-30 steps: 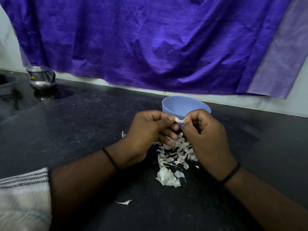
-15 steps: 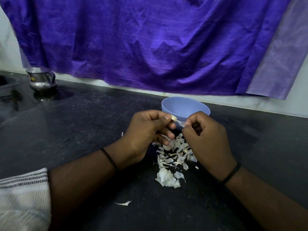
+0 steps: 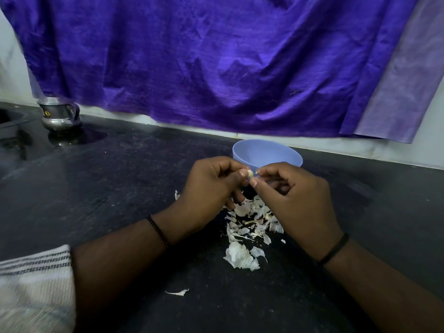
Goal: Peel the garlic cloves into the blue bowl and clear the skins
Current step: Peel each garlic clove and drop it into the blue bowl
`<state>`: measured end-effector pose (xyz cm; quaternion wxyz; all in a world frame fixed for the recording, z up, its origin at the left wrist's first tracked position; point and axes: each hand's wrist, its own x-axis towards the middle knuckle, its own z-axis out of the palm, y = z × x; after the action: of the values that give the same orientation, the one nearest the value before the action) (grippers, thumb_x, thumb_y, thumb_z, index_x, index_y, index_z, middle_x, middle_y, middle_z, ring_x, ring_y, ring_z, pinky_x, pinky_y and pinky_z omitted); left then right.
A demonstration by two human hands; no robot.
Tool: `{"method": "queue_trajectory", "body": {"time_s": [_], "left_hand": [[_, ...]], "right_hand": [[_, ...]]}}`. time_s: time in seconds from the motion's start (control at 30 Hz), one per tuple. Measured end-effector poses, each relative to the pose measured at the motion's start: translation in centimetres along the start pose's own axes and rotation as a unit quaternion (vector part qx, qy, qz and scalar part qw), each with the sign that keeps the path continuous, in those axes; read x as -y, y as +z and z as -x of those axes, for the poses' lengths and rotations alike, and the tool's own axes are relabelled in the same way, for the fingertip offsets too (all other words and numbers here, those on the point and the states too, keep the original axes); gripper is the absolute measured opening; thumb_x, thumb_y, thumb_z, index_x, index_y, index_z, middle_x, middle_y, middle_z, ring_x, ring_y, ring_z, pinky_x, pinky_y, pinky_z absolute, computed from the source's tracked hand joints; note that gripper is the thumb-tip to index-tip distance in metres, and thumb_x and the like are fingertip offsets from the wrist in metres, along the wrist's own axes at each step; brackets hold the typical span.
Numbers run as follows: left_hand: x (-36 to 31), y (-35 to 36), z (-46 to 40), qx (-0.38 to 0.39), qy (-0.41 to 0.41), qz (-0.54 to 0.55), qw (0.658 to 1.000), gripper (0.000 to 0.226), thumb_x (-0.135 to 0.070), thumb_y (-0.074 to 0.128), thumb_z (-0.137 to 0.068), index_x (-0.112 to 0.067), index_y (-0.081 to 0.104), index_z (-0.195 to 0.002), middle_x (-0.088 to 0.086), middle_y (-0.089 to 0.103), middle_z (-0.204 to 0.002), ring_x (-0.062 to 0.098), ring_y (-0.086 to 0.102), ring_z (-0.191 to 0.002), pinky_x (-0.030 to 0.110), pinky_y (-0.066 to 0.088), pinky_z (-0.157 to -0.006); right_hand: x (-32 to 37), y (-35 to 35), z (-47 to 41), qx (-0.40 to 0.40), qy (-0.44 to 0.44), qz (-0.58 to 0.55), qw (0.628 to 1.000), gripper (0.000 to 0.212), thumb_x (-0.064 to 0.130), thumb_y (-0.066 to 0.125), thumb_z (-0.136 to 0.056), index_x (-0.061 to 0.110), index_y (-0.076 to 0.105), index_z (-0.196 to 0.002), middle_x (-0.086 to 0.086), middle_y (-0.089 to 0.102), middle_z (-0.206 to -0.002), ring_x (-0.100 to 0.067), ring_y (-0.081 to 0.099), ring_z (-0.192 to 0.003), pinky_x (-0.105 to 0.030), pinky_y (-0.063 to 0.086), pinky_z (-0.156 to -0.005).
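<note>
A small pale garlic clove [image 3: 250, 173] is pinched between the thumb and fingers of my left hand [image 3: 211, 191], just in front of the blue bowl [image 3: 266, 153]. My right hand [image 3: 295, 203] meets it from the right, thumb and forefinger pinching at the clove's skin. Both hands hover above a heap of white garlic skins [image 3: 249, 227] on the black counter [image 3: 120, 188]. The bowl's inside is hidden from this angle.
A steel jug [image 3: 58, 115] stands at the far left beside a sink edge [image 3: 9, 118]. A purple cloth [image 3: 216, 63] hangs over the wall behind. One stray skin [image 3: 179, 292] lies nearer me. A striped sleeve [image 3: 36, 284] shows at bottom left.
My right fingers drew a strip of skin off to the right, then came back in against the clove. The clove now shows more bare.
</note>
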<state>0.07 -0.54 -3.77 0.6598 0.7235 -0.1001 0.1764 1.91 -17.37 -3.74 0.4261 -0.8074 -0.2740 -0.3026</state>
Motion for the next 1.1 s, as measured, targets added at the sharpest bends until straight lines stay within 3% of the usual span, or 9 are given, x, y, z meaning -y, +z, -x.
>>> {"method": "queue_trajectory", "body": {"time_s": [0.17,0.3,0.53,0.63,0.73,0.97,1.1], "left_hand": [[0.13,0.07,0.00,0.013,-0.008,0.013,1.000,0.012,-0.004,0.061,-0.095,0.002,0.071,-0.096,0.020,0.069,-0.080,0.025,0.063,-0.058,0.029,0.050,-0.045],[0.16,-0.05,0.03,0.028,-0.042,0.069,0.996,0.014,-0.001,0.058,-0.096,0.007,0.069,-0.097,0.015,0.067,-0.077,0.022,0.061,-0.057,0.029,0.049,-0.045],[-0.34,-0.52,-0.37,0.045,-0.105,0.168,0.979,0.016,-0.005,0.054,-0.097,-0.002,0.069,-0.093,0.010,0.065,-0.075,0.018,0.062,-0.056,0.025,0.049,-0.043],[-0.29,-0.51,-0.30,0.046,-0.099,0.142,0.984,0.015,-0.006,0.056,-0.096,-0.002,0.070,-0.094,0.011,0.066,-0.077,0.019,0.062,-0.056,0.026,0.049,-0.043],[0.00,-0.43,-0.31,0.043,-0.086,0.104,0.990,0.014,-0.006,0.057,-0.097,0.001,0.070,-0.097,0.013,0.066,-0.078,0.021,0.062,-0.057,0.027,0.050,-0.044],[0.18,-0.32,-0.17,0.051,-0.081,0.072,0.993,0.015,-0.005,0.058,-0.097,0.005,0.068,-0.099,0.013,0.068,-0.079,0.021,0.062,-0.058,0.029,0.049,-0.045],[0.12,-0.15,-0.04,0.042,-0.069,0.052,0.995,0.013,-0.004,0.060,-0.095,0.003,0.071,-0.095,0.014,0.070,-0.078,0.021,0.063,-0.056,0.030,0.049,-0.046]], "right_hand": [[-0.28,-0.07,0.03,0.003,-0.022,0.037,0.999,0.001,0.021,0.077,-0.085,0.021,0.076,-0.085,0.011,0.070,-0.073,-0.007,0.066,-0.067,-0.039,0.057,-0.061],[-0.30,0.07,0.00,0.009,-0.006,0.035,0.999,0.004,0.020,0.074,-0.086,0.021,0.073,-0.082,0.011,0.068,-0.071,-0.007,0.064,-0.065,-0.038,0.055,-0.059],[-0.78,0.15,-0.11,0.022,0.030,0.038,0.999,0.010,0.015,0.073,-0.082,0.023,0.070,-0.079,0.013,0.066,-0.069,-0.005,0.063,-0.067,-0.030,0.054,-0.063],[-0.74,0.09,-0.06,0.034,0.030,0.030,0.999,0.014,0.013,0.076,-0.080,0.025,0.069,-0.084,0.012,0.067,-0.076,-0.006,0.063,-0.071,-0.034,0.056,-0.067],[-0.43,-0.19,0.00,0.033,0.006,0.036,0.999,0.005,0.021,0.074,-0.086,0.025,0.075,-0.085,0.014,0.069,-0.079,-0.004,0.063,-0.077,-0.031,0.054,-0.069],[-0.30,0.09,0.01,0.008,0.025,-0.006,1.000,0.005,0.021,0.077,-0.085,0.022,0.074,-0.088,0.014,0.072,-0.076,-0.001,0.068,-0.073,-0.033,0.059,-0.068],[-0.42,-0.07,0.00,0.007,-0.044,0.040,0.998,0.006,0.021,0.071,-0.089,0.021,0.077,-0.090,0.010,0.073,-0.077,-0.008,0.068,-0.072,-0.040,0.057,-0.063]]}}
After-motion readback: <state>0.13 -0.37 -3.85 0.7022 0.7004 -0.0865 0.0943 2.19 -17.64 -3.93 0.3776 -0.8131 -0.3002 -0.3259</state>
